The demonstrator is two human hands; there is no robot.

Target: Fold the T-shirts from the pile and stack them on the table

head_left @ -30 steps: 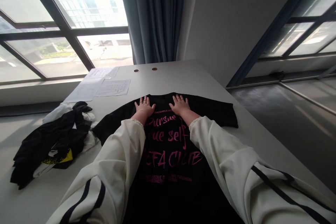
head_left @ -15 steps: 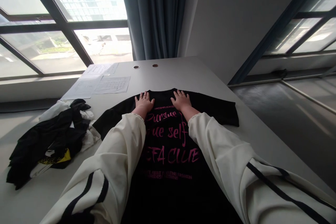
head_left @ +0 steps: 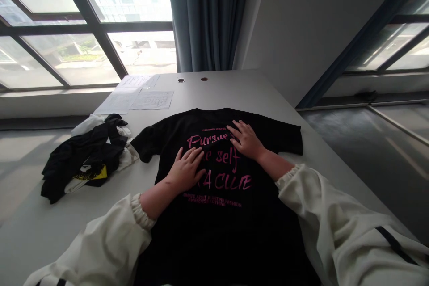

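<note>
A black T-shirt (head_left: 221,237) with pink lettering lies spread on the white table, its neckline toward the far side and a sleeve out to each side. My left hand (head_left: 186,169) rests with fingers apart on the left part of the print, covering some letters. Higher up and to the right, my right hand (head_left: 246,139) is spread on the chest of the shirt, over the end of the top line of script. Neither hand grips the fabric.
On the left of the table (head_left: 268,98) is a crumpled pile of black, white and yellow clothes (head_left: 83,156). Papers (head_left: 152,99) lie at the far left, near two round cable holes. A blue curtain (head_left: 208,18) and windows stand behind.
Both hands have left the shoulder area near the neckline. The left came down toward me over the print; the right slid slightly down and right. The view has shifted a little.
</note>
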